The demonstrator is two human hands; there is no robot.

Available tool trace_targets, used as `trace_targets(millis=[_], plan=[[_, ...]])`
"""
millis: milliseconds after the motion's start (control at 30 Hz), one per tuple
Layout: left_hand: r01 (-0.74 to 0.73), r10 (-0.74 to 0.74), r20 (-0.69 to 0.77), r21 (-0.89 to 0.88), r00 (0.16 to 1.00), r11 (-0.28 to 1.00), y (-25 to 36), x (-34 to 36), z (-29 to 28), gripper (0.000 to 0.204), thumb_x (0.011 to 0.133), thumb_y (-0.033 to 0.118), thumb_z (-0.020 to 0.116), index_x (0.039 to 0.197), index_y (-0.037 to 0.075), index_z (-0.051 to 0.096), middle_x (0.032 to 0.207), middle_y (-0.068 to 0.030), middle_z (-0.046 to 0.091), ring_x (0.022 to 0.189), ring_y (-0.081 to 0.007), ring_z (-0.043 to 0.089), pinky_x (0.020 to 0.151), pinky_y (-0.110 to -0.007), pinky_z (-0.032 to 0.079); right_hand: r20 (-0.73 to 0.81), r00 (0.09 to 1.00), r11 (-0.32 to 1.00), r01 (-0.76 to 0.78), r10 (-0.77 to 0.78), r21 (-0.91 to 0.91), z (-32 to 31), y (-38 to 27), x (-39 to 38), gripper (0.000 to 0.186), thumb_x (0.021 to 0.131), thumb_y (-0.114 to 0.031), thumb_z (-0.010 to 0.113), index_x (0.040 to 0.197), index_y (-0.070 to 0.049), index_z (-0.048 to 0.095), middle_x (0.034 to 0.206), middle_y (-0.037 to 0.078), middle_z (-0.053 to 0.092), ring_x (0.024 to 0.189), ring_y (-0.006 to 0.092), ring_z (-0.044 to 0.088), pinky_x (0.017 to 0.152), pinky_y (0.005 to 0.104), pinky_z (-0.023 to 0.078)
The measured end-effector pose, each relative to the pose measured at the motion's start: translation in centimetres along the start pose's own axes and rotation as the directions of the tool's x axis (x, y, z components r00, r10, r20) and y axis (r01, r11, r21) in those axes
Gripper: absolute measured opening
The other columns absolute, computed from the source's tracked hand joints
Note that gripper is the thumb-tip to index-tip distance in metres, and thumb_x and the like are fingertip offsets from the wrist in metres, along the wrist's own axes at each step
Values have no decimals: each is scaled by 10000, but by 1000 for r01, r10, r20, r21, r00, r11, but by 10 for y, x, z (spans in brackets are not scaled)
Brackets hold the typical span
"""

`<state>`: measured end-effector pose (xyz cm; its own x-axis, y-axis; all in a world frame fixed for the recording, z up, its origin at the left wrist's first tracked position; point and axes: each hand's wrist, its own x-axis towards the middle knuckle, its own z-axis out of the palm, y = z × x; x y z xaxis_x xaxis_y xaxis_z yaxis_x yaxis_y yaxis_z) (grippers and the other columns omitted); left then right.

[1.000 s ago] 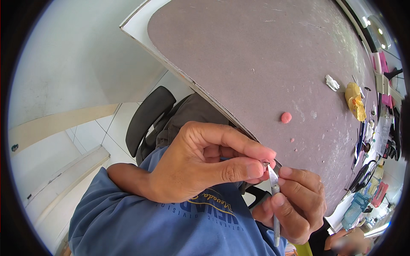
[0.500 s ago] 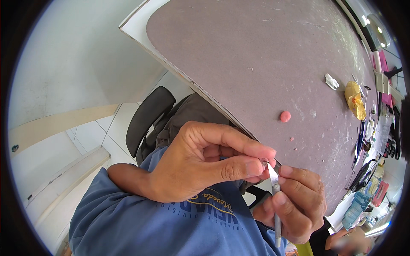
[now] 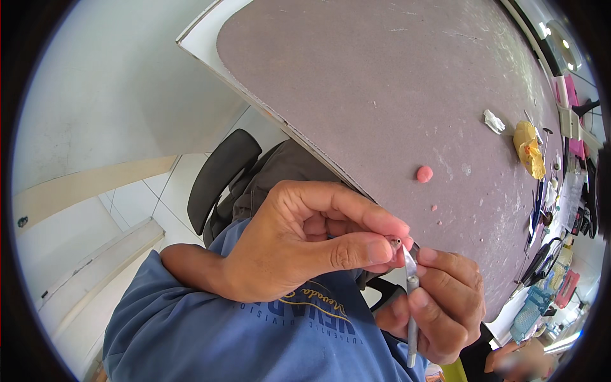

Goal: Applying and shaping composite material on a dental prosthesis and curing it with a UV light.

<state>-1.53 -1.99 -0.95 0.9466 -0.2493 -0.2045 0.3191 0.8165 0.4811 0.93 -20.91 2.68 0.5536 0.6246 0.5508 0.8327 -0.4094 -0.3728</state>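
By the left hand (image 3: 286, 245), a small piece (image 3: 396, 242) with a holed end is pinched between thumb and forefinger, near the edge of the worktop (image 3: 356, 83). Close beside it, the tip of a slim knife (image 3: 412, 305) is held; contact cannot be told. Beyond, a pink ball (image 3: 424, 174) is seen. The knife is grasped by the right hand (image 3: 449, 305). Farther right, a crumpled white scrap (image 3: 493, 121) is noted.

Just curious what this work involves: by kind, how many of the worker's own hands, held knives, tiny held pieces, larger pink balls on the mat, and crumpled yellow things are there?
Own hands (left hand, right hand): 2
Held knife: 1
Tiny held piece: 1
Larger pink ball: 1
Crumpled yellow thing: 1
Total: 6
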Motion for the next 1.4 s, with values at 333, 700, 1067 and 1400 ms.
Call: trace_targets(millis=[333,700,1067,1400], plan=[[-3,3,0,-7,1000,1000,-2,0,-1,197,877,-5,645,1063,-67,632,998,-169,680,942,-182,670,858,-274,554,22,999,999,-36,35,17,0,-1,2,266,840,-207,715,990,-65,548,794,100,599,748,266,667,578,308,551],[32,-31,10,-13,999,999,0,-1,-2,208,882,-11,634,1081,-69,626,1018,-173,676,955,-178,663,865,-281,554,36,999,999,-12,10,34,-1,0,3,271,842,-198,710,1003,-62,539,796,100,591,750,270,666,581,316,550],[-59,57,28,64,998,996,-1,-3,0,178,837,-55,659,1015,-47,663,1011,-180,660,960,-220,656,868,-322,546,-103,994,987,53,-38,150,2,9,-5,235,828,-130,670,1026,-69,558,817,87,557,764,253,639,605,310,522],[5,0,-44,116,999,993,3,-2,5,152,809,-66,677,960,-47,680,981,-188,659,923,-255,669,842,-351,556,-76,996,996,54,-48,78,3,6,-2,236,840,-180,693,993,-72,550,788,83,560,707,227,630,577,294,520]])
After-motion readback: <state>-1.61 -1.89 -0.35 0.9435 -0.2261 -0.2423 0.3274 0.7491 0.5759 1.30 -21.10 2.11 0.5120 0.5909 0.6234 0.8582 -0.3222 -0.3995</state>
